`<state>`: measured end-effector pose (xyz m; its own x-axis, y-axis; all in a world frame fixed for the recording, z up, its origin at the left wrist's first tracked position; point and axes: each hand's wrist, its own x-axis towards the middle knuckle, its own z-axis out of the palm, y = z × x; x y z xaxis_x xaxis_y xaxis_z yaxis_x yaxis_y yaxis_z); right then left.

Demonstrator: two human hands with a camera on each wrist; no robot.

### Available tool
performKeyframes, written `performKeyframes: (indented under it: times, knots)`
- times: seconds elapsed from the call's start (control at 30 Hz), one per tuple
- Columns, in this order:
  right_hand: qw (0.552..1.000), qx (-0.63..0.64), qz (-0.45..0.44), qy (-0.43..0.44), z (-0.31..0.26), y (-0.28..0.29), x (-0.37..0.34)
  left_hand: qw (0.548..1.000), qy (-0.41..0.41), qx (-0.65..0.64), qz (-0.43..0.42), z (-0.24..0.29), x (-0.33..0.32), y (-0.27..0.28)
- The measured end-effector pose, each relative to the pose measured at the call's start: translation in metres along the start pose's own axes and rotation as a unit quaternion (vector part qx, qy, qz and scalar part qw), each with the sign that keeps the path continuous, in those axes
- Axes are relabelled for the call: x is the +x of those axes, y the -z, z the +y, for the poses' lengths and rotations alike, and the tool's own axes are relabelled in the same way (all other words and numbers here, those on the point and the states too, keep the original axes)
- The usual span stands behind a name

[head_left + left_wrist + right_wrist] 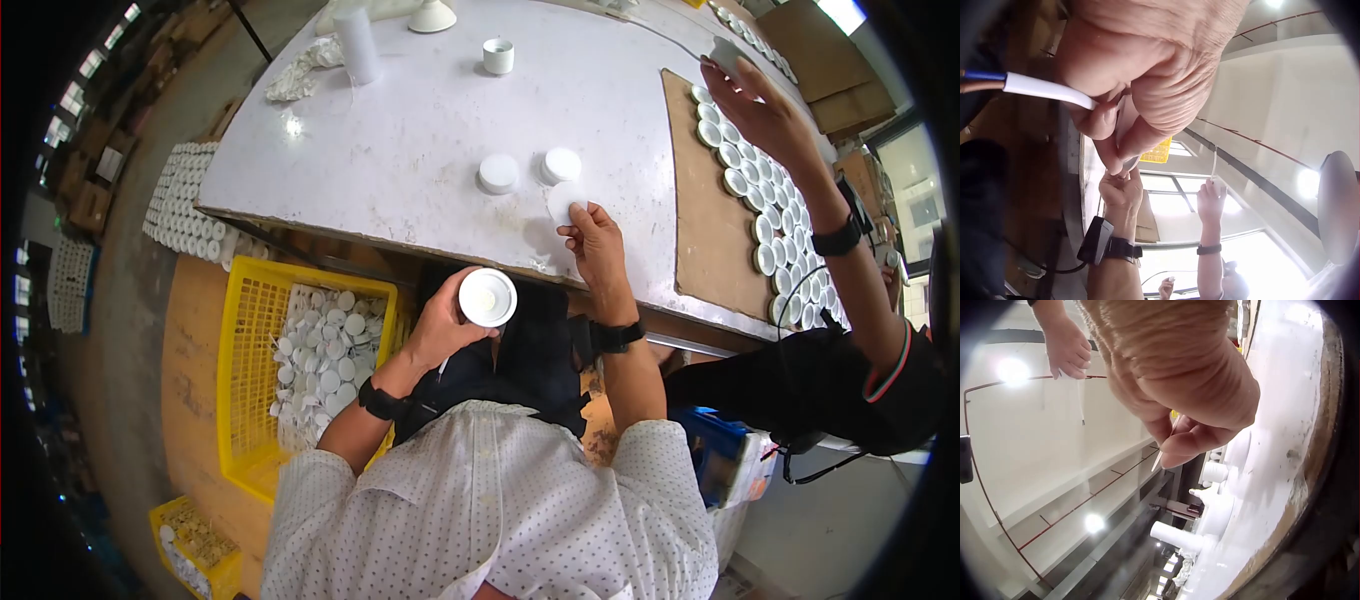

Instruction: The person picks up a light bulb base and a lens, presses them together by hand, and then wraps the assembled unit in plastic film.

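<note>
My left hand (446, 325) grips a round white cup-like part (488, 297) in front of my lap, its open side facing up. In the left wrist view a white cable (1050, 94) with blue and brown wires runs from under the fingers of that hand (1141, 81). Over the table's front edge my right hand (597, 247) pinches a thin white disc (566, 203) between thumb and fingers; the right wrist view shows the disc (1164, 452) edge-on below the hand (1179, 375). Two stacks of white discs (498, 173) (561, 165) stand just beyond it.
A yellow crate (232, 380) of white parts with wires is at my left. On the table (420, 130) stand a white cup (498, 56), a white roll (356, 48) and crumpled wrap (300, 72). Rows of white cups (765, 195) lie on cardboard at the right, beside another person's arm (800, 150).
</note>
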<state>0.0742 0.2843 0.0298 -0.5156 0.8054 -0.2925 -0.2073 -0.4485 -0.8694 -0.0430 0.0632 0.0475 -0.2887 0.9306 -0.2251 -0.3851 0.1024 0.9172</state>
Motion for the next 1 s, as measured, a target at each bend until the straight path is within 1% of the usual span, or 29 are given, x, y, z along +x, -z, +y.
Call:
performKeyframes:
  times: [0.03, 0.07, 0.1, 0.13, 0.17, 0.2, 0.23, 0.27, 0.3, 0.37, 0.4, 0.43, 0.5, 0.53, 0.7, 0.8, 0.87, 0.93, 1.0]
  knots:
    - [1.000, -0.009, -0.004, 0.001, 0.000, -0.004, -0.006, 1.000, -0.011, 0.000, -0.003, 0.000, 0.003, -0.001]
    - [1.000, -0.010, -0.006, -0.007, 0.000, -0.007, -0.014, 1.000, 0.014, 0.006, 0.008, 0.008, 0.003, -0.004]
    - [0.996, -0.087, 0.006, 0.034, -0.001, -0.010, -0.024, 1.000, -0.014, 0.023, 0.011, 0.004, 0.005, -0.003]
    - [0.983, -0.165, 0.016, 0.077, -0.002, -0.014, -0.034, 1.000, -0.026, 0.000, 0.012, 0.000, 0.008, 0.000]
    - [0.984, -0.166, 0.010, 0.070, 0.001, -0.017, -0.046, 0.999, -0.041, -0.022, 0.013, -0.004, 0.011, 0.002]
    - [0.925, -0.314, -0.002, 0.212, 0.005, -0.019, -0.061, 0.999, -0.040, -0.025, 0.020, -0.008, 0.012, 0.003]
    - [0.825, -0.445, -0.013, 0.348, 0.009, -0.019, -0.071, 0.997, -0.059, -0.043, 0.014, -0.010, 0.014, 0.004]
    - [0.760, -0.489, -0.065, 0.423, 0.011, -0.016, -0.075, 0.995, -0.077, -0.061, 0.005, -0.010, 0.015, 0.005]
    - [0.760, -0.489, -0.067, 0.422, 0.016, -0.017, -0.078, 0.995, -0.077, -0.061, 0.008, -0.010, 0.014, 0.006]
    - [0.655, -0.495, -0.127, 0.556, 0.025, -0.021, -0.082, 0.996, -0.034, -0.076, -0.027, -0.003, 0.012, 0.004]
    - [0.627, -0.521, -0.141, 0.561, 0.030, -0.020, -0.085, 0.996, -0.034, -0.076, -0.026, -0.004, 0.013, 0.004]
    - [0.628, -0.521, -0.142, 0.561, 0.031, -0.021, -0.088, 0.995, -0.019, -0.090, -0.024, -0.006, 0.013, 0.005]
    - [0.611, -0.544, -0.182, 0.546, 0.032, -0.025, -0.092, 0.994, -0.005, -0.104, -0.021, -0.007, 0.012, 0.004]
    - [0.620, -0.533, -0.192, 0.543, 0.035, -0.026, -0.092, 0.995, -0.008, -0.099, -0.013, -0.006, 0.010, 0.003]
    - [0.622, -0.533, -0.213, 0.533, 0.039, -0.031, -0.095, 0.997, -0.007, -0.072, 0.027, -0.008, 0.007, 0.003]
    - [0.621, -0.524, -0.223, 0.538, 0.041, -0.032, -0.095, 0.997, -0.009, -0.051, 0.049, -0.008, 0.005, 0.003]
    - [0.621, -0.520, -0.225, 0.542, 0.041, -0.033, -0.097, 0.998, -0.028, -0.016, 0.061, -0.010, 0.004, 0.004]
    - [0.606, -0.528, -0.218, 0.554, 0.040, -0.035, -0.097, 0.997, -0.038, -0.015, 0.070, -0.010, 0.004, 0.002]
    - [0.607, -0.525, -0.220, 0.555, 0.041, -0.036, -0.098, 0.996, -0.048, -0.013, 0.078, -0.010, 0.004, 0.001]
